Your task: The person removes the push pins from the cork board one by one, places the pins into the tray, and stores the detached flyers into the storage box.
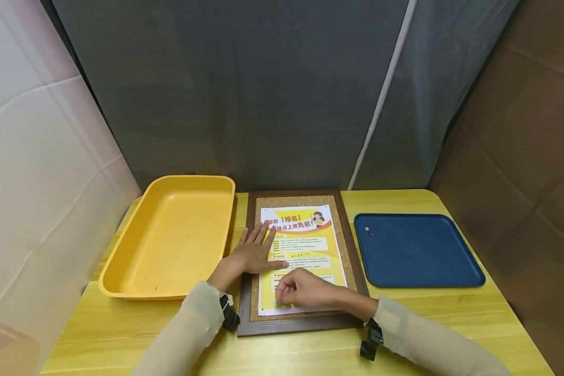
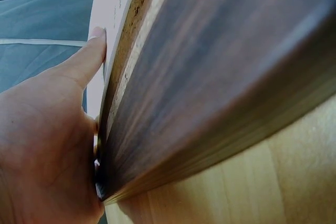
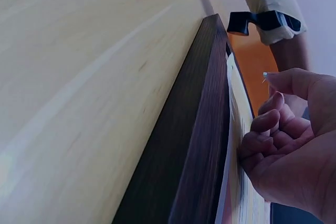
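Observation:
A yellow and white printed poster (image 1: 310,245) lies on a cork board (image 1: 291,201) with a dark wooden frame (image 1: 291,326). My left hand (image 1: 254,254) rests flat with spread fingers on the poster's left side, holding it against the board. Over the poster's lower part, my right hand (image 1: 305,289) pinches a small pale blue push pin (image 3: 265,75) between thumb and forefinger. The pin's thin point shows in the right wrist view, apart from the paper there. In the left wrist view, the left thumb (image 2: 92,53) lies along the paper.
A deep yellow tray (image 1: 169,290) stands left of the board, close to the left forearm. To the right is a shallow blue tray (image 1: 418,256) with a small pink-headed pin (image 1: 367,229) in it. Grey cloth (image 1: 239,104) hangs behind the wooden table (image 1: 122,334).

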`<state>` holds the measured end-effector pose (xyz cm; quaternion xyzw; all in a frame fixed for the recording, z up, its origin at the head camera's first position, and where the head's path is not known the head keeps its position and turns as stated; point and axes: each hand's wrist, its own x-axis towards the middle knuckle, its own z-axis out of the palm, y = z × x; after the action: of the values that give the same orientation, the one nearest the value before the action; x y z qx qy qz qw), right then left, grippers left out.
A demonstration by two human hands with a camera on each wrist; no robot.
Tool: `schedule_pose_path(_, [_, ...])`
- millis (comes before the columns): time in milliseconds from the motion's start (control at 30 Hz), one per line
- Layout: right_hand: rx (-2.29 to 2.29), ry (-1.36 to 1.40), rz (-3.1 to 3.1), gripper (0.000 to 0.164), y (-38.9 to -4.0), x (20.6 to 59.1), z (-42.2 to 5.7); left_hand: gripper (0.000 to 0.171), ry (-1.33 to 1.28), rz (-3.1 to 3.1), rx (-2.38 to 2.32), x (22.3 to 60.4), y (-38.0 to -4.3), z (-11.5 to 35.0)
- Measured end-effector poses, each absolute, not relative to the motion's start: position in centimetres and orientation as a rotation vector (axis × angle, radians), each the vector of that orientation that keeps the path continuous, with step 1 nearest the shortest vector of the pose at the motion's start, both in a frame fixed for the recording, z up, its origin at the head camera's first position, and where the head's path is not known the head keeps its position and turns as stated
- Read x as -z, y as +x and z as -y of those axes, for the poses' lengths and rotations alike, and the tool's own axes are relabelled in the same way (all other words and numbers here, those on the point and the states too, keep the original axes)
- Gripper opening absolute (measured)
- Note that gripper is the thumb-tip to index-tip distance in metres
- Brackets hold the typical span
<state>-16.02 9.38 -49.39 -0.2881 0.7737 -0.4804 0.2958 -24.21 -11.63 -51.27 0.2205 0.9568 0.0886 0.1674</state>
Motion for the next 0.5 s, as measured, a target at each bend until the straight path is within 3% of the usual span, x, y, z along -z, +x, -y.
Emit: schedule_pose_path(500, [1.262, -0.766, -2.102, 0.008, -16.8, 48.5, -12.2, 0.115, 0.614, -2.717, -0.287, 51.3, -24.2, 11.7])
